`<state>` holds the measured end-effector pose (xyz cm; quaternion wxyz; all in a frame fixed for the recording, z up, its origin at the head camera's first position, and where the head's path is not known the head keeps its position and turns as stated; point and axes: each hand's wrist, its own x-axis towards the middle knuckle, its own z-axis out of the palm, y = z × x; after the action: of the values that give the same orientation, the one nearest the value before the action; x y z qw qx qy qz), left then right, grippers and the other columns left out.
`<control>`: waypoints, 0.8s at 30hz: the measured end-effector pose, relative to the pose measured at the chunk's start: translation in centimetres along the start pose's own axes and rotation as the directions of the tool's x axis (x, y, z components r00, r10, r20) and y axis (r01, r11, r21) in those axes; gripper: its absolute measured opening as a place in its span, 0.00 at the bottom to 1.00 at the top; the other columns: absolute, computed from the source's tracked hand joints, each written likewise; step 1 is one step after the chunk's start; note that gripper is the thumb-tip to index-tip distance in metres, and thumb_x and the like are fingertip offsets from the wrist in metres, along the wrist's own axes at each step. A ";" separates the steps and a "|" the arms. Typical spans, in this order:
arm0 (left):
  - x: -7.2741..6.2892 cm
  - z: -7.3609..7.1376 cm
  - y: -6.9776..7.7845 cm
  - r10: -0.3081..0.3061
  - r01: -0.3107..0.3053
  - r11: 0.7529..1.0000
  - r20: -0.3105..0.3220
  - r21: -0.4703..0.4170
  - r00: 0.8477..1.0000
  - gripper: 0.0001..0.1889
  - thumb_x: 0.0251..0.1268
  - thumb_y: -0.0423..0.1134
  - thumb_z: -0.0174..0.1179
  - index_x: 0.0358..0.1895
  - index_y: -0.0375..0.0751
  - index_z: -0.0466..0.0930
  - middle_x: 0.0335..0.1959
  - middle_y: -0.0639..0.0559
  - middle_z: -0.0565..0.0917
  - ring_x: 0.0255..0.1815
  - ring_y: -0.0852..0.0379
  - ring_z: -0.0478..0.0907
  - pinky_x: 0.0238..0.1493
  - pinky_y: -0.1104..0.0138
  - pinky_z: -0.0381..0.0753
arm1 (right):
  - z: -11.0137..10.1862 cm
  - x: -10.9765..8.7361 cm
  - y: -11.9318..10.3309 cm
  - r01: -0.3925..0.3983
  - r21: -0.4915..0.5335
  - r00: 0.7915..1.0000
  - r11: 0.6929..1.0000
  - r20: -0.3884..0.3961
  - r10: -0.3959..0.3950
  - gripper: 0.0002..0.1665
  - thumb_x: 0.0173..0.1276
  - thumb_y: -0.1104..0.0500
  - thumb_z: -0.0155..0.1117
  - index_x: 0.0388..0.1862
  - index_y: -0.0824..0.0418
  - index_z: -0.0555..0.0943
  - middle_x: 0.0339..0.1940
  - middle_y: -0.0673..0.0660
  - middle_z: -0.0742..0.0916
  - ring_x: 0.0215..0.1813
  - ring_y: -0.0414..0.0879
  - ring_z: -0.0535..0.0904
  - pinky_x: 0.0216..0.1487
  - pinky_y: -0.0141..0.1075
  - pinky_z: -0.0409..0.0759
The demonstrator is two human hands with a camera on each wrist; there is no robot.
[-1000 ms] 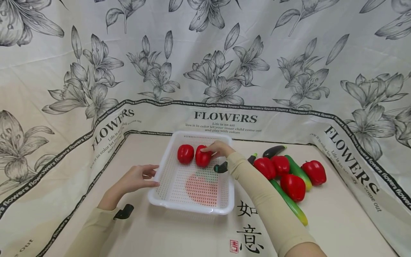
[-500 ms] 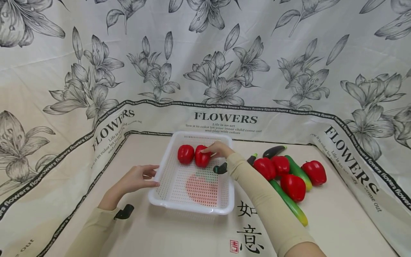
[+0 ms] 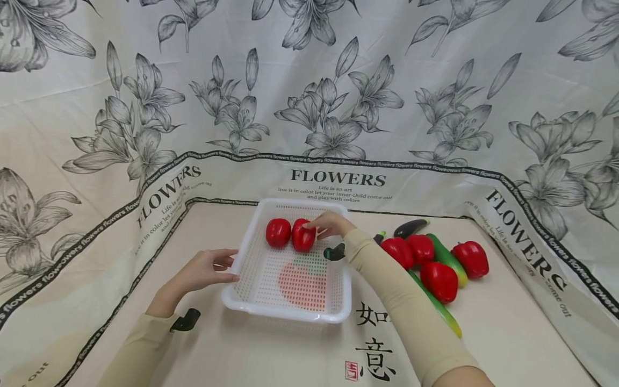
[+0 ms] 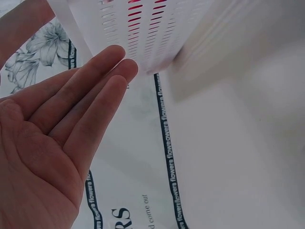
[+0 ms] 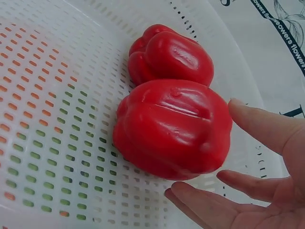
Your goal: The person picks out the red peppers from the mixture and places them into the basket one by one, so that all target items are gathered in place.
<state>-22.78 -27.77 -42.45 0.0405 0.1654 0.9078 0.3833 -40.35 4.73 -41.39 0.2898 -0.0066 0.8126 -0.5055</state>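
Observation:
Two red bell peppers lie side by side at the far end of a white perforated plastic basket [image 3: 286, 314]. My right hand [image 3: 332, 224] is at the right-hand bell pepper [image 3: 302, 239]; the other bell pepper [image 3: 278, 233] sits just left of it. In the right wrist view, the thumb tip meets the edge of the nearer bell pepper [image 5: 174, 131], while the other fingers extend loosely beneath it without closing round it. Against the basket's left side stands my left hand [image 3: 203, 270], its fingers straight and thumb apart. The left wrist view shows its fingertips by the perforated wall [image 4: 138, 33].
Right of the basket, several more red bell peppers [image 3: 439, 282] lie with green, yellow-ended cucumber-like vegetables [image 3: 447, 258] and dark eggplants [image 3: 410, 228], one partly behind my right sleeve. Flower-printed cloth [image 3: 338, 129] rises behind and beside the table.
The whole head view has shifted very slightly. Both hands, the basket and the bell peppers keep their places.

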 end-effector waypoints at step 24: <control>-0.1 0.1 0.2 0.008 -0.009 1.000 0.008 0.015 1.000 0.39 0.49 0.51 0.72 0.63 0.34 0.71 0.47 0.42 0.84 0.49 0.45 0.81 0.49 0.53 0.83 | -3.3 -5.8 -1.1 0.141 -0.068 0.989 0.988 0.057 -0.137 0.33 0.67 0.55 0.62 0.66 0.69 0.67 0.65 0.65 0.74 0.64 0.59 0.74 0.63 0.46 0.75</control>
<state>-22.65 -27.60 -42.39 0.0411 0.1711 0.9097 0.3762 -37.43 8.64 -36.77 0.2745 -0.0869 0.8200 -0.4946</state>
